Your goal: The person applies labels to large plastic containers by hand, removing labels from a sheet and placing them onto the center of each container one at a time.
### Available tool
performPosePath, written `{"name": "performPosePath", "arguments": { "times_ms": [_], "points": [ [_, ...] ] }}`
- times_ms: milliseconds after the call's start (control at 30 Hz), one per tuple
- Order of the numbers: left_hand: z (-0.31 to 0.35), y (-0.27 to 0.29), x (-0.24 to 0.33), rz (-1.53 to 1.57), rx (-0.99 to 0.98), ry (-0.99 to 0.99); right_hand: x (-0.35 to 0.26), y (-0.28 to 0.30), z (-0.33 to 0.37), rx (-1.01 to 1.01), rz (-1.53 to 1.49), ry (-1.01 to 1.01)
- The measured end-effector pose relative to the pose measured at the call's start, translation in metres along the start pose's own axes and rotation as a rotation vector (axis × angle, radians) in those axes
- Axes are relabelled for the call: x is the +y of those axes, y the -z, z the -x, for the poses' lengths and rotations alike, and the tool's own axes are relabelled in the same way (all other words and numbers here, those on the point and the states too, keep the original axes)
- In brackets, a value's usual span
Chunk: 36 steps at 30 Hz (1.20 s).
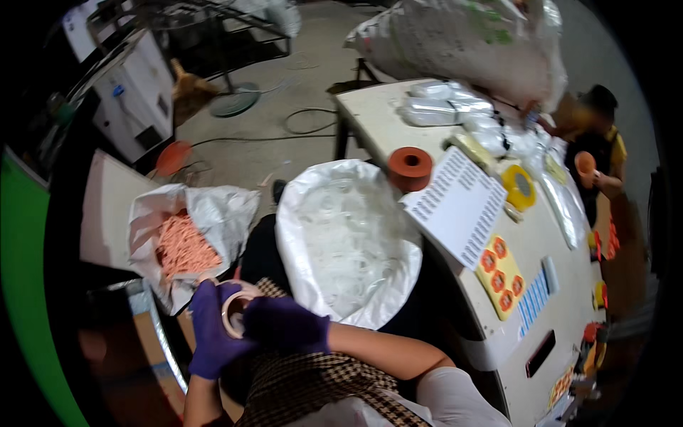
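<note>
Both my hands wear purple gloves and are close together at the lower left. Between them is a hollow, peach-coloured plastic piece [229, 318], shaped like a cup or jar, with its round opening showing. My left hand [211, 334] is wrapped round its left side. My right hand [284, 325] is closed against the right side, its fingertips hidden. Just beyond, a white sack [238, 206] holds many peach-coloured plastic scraps [186, 245]. To the right, a larger white sack [290, 242] is full of clear plastic pieces [348, 235].
A white table [370, 107] on the right bears a brown-red tape roll [410, 169], a yellow tape roll [519, 188], a printed sheet [455, 206], stickers [500, 277] and a phone [541, 354]. Another person [605, 142] holds an orange cup-like piece [585, 165]. Cardboard boxes [146, 334] stand lower left.
</note>
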<state>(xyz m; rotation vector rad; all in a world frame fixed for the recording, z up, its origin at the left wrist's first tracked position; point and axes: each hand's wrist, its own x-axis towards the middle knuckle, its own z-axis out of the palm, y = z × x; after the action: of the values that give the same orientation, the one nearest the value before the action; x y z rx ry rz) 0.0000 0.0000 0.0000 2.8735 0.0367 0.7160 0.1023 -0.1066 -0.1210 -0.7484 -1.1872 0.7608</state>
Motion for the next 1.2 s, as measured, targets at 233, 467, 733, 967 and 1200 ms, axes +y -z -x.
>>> {"name": "performPosePath", "arguments": {
  "times_ms": [233, 467, 733, 967, 1200],
  "points": [
    [0.055, -0.107, 0.056, 0.292, -0.029, 0.174, -0.112, 0.042, 0.114, 0.106, 0.341, -0.468],
    [0.041, -0.092, 0.068, 0.261, -0.199, 0.119, -0.065, 0.018, 0.107, 0.120, 0.784, -0.489],
    [0.045, -0.109, 0.074, 0.179, -0.083, 0.033, -0.053, 0.015, 0.123, 0.330, 0.538, -0.645],
    [0.052, -0.111, 0.089, 0.194, -0.084, 0.105, -0.008, 0.023, 0.123, 0.161, -0.019, -0.217],
    [0.026, -0.071, 0.127, 0.213, -0.121, -0.151, -0.153, 0.039, 0.215, 0.266, 0.844, -0.031]
  ]
}}
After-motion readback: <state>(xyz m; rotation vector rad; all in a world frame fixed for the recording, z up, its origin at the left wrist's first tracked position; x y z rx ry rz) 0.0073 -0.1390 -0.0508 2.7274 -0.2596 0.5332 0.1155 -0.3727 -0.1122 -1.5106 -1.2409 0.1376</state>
